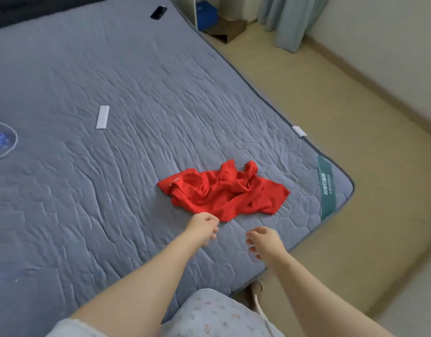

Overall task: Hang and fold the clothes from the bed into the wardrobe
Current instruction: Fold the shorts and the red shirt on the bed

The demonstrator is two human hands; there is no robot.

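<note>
Head view: the red garment (224,193) lies crumpled near the near right corner of the bed (88,69). Your left hand (204,226), fingers curled, meets its near hem; whether it pinches, I cannot tell. Your right hand (265,242) hangs loosely curled, empty. Grip two hem corners, then shake it flat.

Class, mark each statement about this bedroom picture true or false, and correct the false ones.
1. The red garment lies crumpled on the bed. True.
2. The right hand grips the red garment. False: it holds nothing, with its fingers relaxed above the bed.
3. A white remote lies on the bed, apart from the red garment. True.
4. The black phone rests on the red garment. False: it lies near the bed's far edge.
5. The left hand is nearer the red garment than the right hand. True.
</note>
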